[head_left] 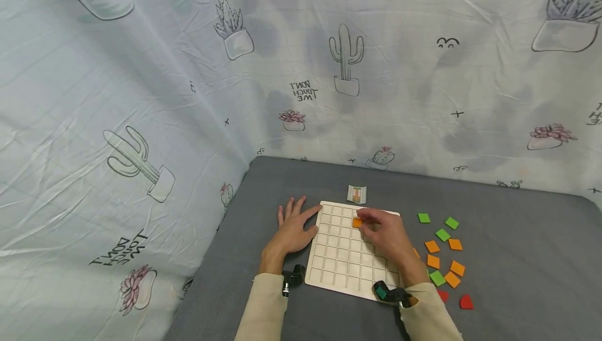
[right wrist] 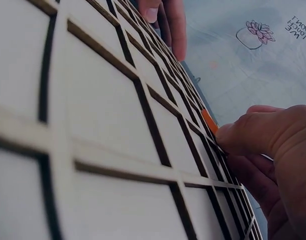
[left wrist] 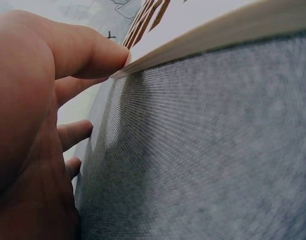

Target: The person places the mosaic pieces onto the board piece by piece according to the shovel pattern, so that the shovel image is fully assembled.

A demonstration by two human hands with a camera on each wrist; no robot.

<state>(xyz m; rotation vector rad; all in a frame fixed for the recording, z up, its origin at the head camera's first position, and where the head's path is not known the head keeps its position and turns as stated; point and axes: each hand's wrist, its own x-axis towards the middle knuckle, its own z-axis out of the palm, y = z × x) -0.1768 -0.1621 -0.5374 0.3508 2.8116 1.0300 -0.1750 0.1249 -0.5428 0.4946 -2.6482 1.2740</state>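
A pale wooden grid board (head_left: pixel 329 247) lies on the grey table. My left hand (head_left: pixel 292 231) rests at its left side with fingers spread; the thumb (left wrist: pixel 105 55) touches the board's edge in the left wrist view, and the index fingertip reaches the far left corner. Over the far right part of the board, my right hand (head_left: pixel 383 234) pinches a small orange square tile (head_left: pixel 357 223) at the grid. In the right wrist view the thumb tip covers one end of this orange tile (right wrist: pixel 209 121). The right hand and forearm hide some of the board's right side.
Right of the board lie several loose orange tiles (head_left: pixel 433 261), several green tiles (head_left: pixel 442 235) and red pieces (head_left: pixel 466 302), some partly behind the right forearm. A small printed card (head_left: pixel 357 194) lies beyond the far edge. A patterned curtain (head_left: pixel 400 85) stands behind the table.
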